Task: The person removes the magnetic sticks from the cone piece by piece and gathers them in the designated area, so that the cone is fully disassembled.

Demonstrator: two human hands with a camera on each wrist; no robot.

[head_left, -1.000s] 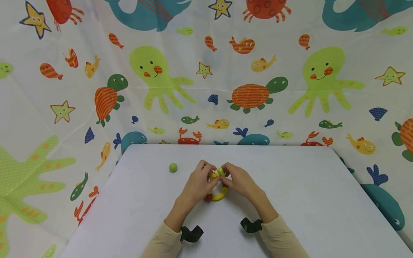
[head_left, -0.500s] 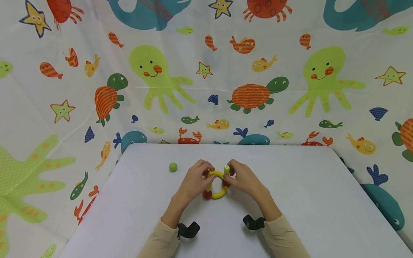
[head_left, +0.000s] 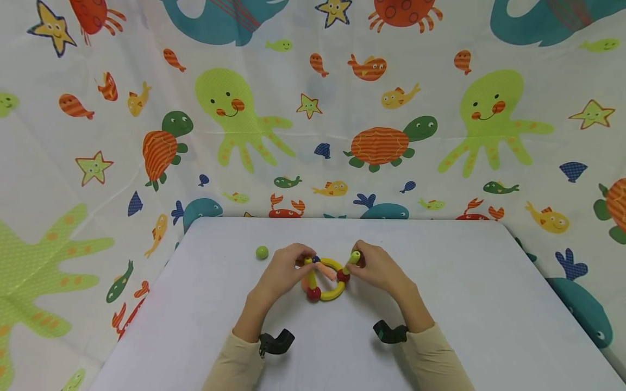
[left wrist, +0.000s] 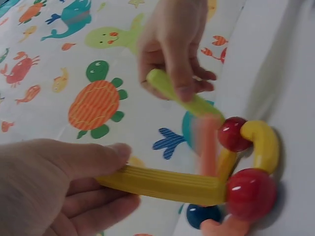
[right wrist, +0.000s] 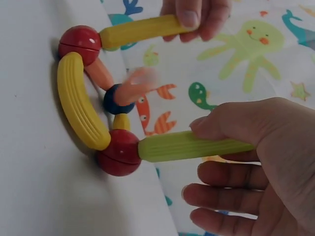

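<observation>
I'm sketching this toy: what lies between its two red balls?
The right wrist view shows a curved yellow stick joining one red ball to the other; round the far side are an orange stick, a blue ball and another yellow stick.

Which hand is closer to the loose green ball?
Left. The left hand is just right of the green ball, not touching it; the right hand is farther right, across the toy ring.

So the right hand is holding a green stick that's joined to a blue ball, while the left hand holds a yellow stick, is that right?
Not quite: the green stick in the right hand joins a red ball, as the right wrist view shows. The left hand does hold a yellow stick.
</observation>
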